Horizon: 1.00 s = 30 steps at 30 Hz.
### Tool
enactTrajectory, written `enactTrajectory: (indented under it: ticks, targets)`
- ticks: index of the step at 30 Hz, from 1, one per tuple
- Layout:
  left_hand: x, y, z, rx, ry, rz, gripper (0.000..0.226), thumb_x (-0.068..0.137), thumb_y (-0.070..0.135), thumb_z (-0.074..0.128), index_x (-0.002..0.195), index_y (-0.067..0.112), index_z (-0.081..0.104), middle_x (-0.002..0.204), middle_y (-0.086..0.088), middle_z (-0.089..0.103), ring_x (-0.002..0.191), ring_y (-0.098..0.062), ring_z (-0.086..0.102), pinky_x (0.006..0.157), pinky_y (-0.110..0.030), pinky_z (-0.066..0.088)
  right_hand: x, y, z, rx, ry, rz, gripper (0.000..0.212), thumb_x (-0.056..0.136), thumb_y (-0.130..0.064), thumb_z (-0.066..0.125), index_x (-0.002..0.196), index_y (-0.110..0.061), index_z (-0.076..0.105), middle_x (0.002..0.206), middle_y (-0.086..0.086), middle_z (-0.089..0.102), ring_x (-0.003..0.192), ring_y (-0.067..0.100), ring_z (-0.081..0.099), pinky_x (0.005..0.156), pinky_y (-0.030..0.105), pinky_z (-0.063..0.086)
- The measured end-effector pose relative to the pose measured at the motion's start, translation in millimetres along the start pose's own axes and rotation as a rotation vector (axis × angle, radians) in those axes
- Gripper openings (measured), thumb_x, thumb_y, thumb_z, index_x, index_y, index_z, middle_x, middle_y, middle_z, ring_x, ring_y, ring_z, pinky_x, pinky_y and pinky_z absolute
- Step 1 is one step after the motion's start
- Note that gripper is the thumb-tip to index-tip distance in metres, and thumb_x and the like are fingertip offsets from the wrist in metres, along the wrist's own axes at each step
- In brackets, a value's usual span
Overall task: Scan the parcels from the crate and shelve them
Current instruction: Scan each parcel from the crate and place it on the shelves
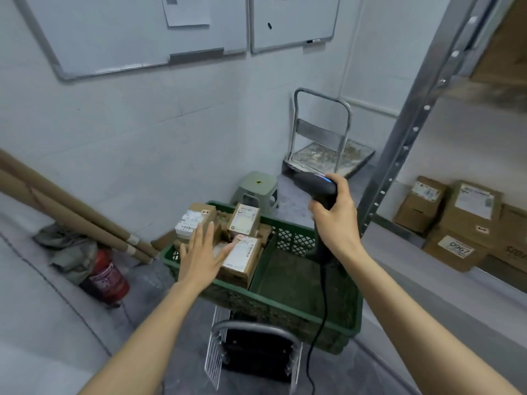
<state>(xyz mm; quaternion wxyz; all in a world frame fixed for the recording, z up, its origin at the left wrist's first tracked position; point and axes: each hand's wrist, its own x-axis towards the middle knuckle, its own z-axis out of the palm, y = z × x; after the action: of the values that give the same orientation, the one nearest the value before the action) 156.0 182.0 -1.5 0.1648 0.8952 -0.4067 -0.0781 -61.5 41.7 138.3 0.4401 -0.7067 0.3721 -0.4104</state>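
Note:
A green plastic crate point(285, 306) sits in front of me with several small cardboard parcels piled in its left half. The nearest parcel point(242, 259) has a white label on top. My left hand point(201, 256) hovers flat over the parcels with fingers spread, holding nothing. My right hand point(335, 215) is raised above the crate's far right rim and grips a black corded barcode scanner point(315, 185), whose head points left. The crate's right half holds no parcels.
A metal shelf post point(410, 132) rises at right, with labelled cardboard boxes point(467, 223) on the low shelf. A grey stool point(256, 189) and a platform trolley point(328, 155) stand behind the crate. Cardboard tubes point(74, 212) and a red extinguisher point(107, 277) are at left.

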Motion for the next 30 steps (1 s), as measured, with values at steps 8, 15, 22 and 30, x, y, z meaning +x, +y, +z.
enactTrajectory:
  ticks: [8, 15, 22, 30]
  targets:
    - [25.4, -17.6, 37.0, -0.042, -0.104, -0.078, 0.084, 0.086, 0.070, 0.021, 0.153, 0.025, -0.004, 0.161, -0.007, -0.001, 0.148, -0.022, 0.003, 0.117, -0.052, 0.013, 45.2, 35.6, 34.4, 0.003, -0.080, 0.041, 0.050, 0.087, -0.001, 0.055, 0.120, -0.035, 0.042, 0.095, -0.021, 0.051, 0.066, -0.011, 0.055, 0.047, 0.006, 0.039]
    - [46.8, -32.1, 70.3, -0.173, -0.194, -0.138, 0.080, 0.089, 0.067, 0.028, 0.153, 0.027, 0.002, 0.160, -0.009, 0.008, 0.147, -0.025, 0.012, 0.115, -0.047, 0.020, 68.5, 68.4, 63.2, -0.002, -0.103, 0.096, 0.050, 0.086, 0.002, 0.056, 0.125, -0.027, 0.042, 0.096, -0.021, 0.049, 0.067, -0.015, 0.054, 0.049, 0.004, 0.039]
    - [70.9, -51.8, 112.5, -0.303, -0.293, -0.124, 0.081, 0.088, 0.069, 0.029, 0.153, 0.027, 0.007, 0.160, -0.005, 0.013, 0.146, -0.025, 0.016, 0.114, -0.048, 0.025, 70.4, 104.5, 91.1, -0.045, -0.090, 0.161, 0.046, 0.088, -0.002, 0.058, 0.118, -0.033, 0.042, 0.095, -0.021, 0.050, 0.065, -0.010, 0.056, 0.049, 0.007, 0.041]
    - [87.0, -64.9, 152.9, -0.495, -0.341, -0.061, 0.076, 0.087, 0.065, 0.034, 0.152, 0.036, 0.006, 0.159, 0.003, 0.017, 0.144, -0.022, 0.022, 0.112, -0.043, 0.028, 62.2, 141.5, 115.3, -0.077, -0.040, 0.247, 0.049, 0.088, -0.005, 0.060, 0.117, -0.039, 0.040, 0.097, -0.023, 0.050, 0.074, -0.012, 0.056, 0.053, 0.003, 0.040]
